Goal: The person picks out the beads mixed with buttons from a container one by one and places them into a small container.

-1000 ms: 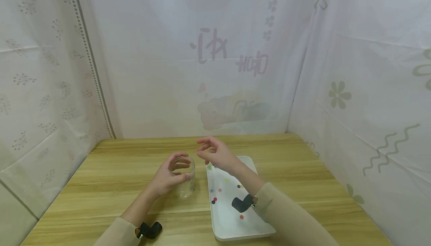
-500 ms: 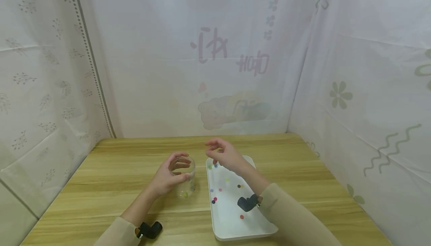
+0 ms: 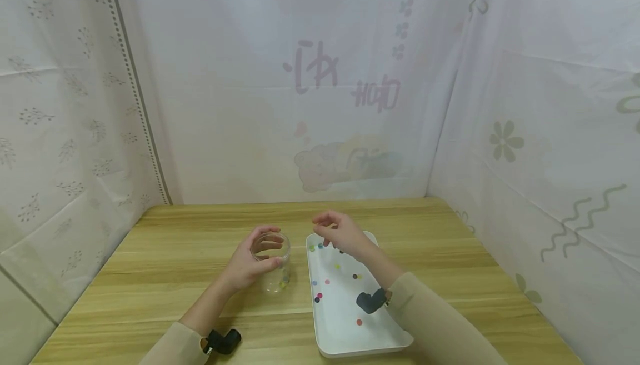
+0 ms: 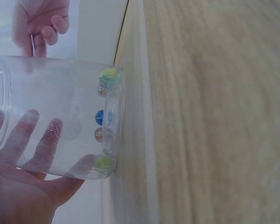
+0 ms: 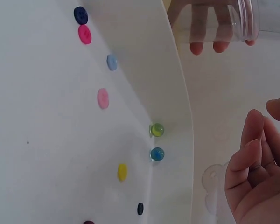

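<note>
My left hand grips a clear jar that stands upright on the table, its mouth uncovered. Several glass marbles lie at its bottom, among them a blue marble and a yellow-green marble. Over the far end of a white tray hovers my right hand, fingers loosely bent, thumb apart from them, nothing held. Below it in the tray sit a green marble and a blue-green marble against the wall. A yellow button and a black button lie close by.
More buttons are scattered over the tray, including a pink button, a light blue button and a red button. The tray's low rim runs beside the jar. Patterned white curtains enclose the wooden table.
My right hand has moved right, from beside the jar's mouth to above the tray. A yellow-green marble has appeared in the jar and rolled right along its bottom. My left hand stays put.
</note>
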`<state>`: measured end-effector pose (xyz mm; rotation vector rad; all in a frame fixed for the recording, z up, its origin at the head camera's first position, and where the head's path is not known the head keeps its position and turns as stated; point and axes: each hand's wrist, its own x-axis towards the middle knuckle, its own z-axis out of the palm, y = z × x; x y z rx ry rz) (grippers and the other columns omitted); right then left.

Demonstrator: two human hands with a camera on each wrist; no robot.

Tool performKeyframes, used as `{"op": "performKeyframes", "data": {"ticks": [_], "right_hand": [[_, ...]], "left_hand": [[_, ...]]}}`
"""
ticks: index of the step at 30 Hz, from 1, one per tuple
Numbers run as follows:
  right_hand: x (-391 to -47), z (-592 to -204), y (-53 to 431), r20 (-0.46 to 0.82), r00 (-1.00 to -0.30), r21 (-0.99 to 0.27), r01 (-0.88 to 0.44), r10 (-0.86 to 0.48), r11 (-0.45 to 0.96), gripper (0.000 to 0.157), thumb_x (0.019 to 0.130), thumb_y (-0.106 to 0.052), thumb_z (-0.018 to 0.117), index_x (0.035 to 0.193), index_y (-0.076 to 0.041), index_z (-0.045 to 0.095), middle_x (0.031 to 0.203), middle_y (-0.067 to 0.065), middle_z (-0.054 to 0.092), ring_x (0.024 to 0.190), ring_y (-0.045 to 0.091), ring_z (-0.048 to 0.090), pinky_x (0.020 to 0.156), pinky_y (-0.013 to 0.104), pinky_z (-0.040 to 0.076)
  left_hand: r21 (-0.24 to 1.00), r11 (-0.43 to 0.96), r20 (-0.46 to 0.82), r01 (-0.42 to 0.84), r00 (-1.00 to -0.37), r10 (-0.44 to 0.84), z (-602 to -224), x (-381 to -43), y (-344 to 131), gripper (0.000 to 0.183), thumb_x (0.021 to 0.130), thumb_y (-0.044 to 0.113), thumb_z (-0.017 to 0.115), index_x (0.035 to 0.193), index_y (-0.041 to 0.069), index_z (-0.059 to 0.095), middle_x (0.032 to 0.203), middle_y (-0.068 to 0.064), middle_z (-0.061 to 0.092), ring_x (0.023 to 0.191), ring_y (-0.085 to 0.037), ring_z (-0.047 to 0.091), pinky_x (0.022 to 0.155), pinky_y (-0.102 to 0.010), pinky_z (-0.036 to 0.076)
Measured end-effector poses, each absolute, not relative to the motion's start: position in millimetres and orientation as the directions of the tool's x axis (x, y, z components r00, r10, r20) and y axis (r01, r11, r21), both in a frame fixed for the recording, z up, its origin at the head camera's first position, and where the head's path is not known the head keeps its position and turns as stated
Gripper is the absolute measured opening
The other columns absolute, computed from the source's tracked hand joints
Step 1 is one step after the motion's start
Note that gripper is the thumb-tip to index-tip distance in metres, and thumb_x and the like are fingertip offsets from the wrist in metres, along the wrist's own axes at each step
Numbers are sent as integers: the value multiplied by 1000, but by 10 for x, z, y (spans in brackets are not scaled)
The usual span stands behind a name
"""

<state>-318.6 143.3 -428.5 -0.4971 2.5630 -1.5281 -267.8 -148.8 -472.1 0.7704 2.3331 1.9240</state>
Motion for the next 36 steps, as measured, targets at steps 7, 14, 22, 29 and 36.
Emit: {"op": "performKeyframes", "data": {"ticks": [7,14,22,29,36], "right_hand": [[-3193,-4336,1441,29,-939,-855,-200,-341,478,32,107,-23,71,134,-6,72,115,11,75,82,28,73,67,31,55],[-3213,-4420,1420,23,-933,-847,-209,-359,489,28,105,-24,73,127,-6,73,111,15,75,77,16,70,66,28,54],[-3222,-4536,1375,-40,-938,-836,-157,-343,525,19,105,-21,73,121,-11,75,105,10,75,77,18,71,64,29,58],[-3202,-4640,1343,-74,-941,-823,-129,-330,553,18,104,-19,73,120,-10,73,99,6,72,78,19,71,66,29,60],[-3188,-4711,1338,-65,-945,-814,-136,-321,565,19,103,-14,71,121,-7,73,94,6,68,75,17,69,66,28,59]], "left_hand": [[923,112,301,367,-874,382,-4725,-2682,-1480,67,96,19,82,152,8,49,146,-30,62,136,-49,62,106,-55,56],[924,107,302,367,-873,383,-4725,-2680,-1484,68,95,19,82,153,8,48,146,-30,61,135,-47,63,106,-53,56],[925,115,296,363,-875,383,-4720,-2678,-1485,67,96,18,81,153,8,48,146,-30,62,135,-47,63,106,-52,55],[926,122,286,356,-876,390,-4726,-2675,-1489,71,96,18,81,155,3,45,148,-30,60,137,-47,61,107,-54,55],[929,116,286,352,-879,382,-4715,-2677,-1483,71,96,19,81,155,2,45,147,-30,61,137,-48,62,107,-51,55]]}}
